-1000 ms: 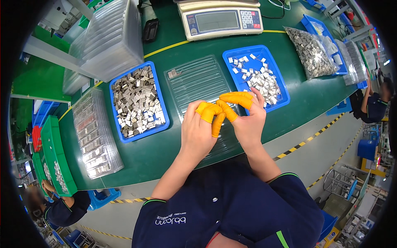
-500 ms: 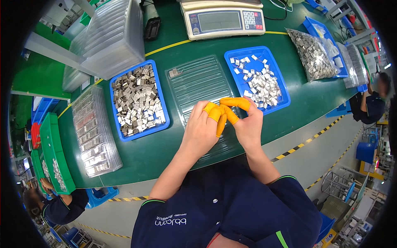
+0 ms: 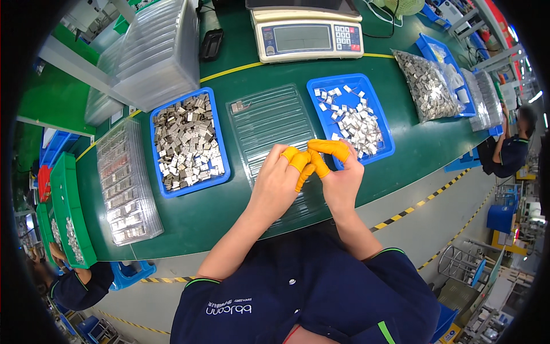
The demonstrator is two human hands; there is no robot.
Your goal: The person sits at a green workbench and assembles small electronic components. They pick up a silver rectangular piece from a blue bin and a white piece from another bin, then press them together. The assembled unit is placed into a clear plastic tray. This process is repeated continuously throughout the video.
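Left hand (image 3: 281,183), right hand (image 3: 342,180) fingers pinched together; held item hidden. Likely tiny, light, stiff part; fingertip-edge grip. Clear tray (image 3: 269,123) beyond fingers.

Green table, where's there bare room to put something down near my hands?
Bare green table lies along the near edge, below the left blue bin of metal parts and left of the left hand. Another patch sits right of the right hand, below the right blue bin. The middle is crowded: the clear tray fills the space between the bins.
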